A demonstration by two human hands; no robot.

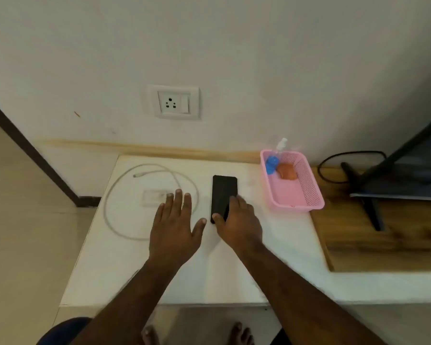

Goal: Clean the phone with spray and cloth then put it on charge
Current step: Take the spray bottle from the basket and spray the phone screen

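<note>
- While the white table lies under both hands, the pink basket with spray bottle and orange cloth sits beyond the right hand;
- right hand grips the black phone; it could slip if lifted loosely;
- left hand flat, fingers spread, holding nothing, beside the white charging cable; a careless sweep might snag it.

Dim, warm, even indoor light, source not visible. Soft shadows only, no glare. Whole frame soft and slightly smeared, compression mush on the wall. Wide-angle bending at the edges; TV at right looks stretched.
</note>
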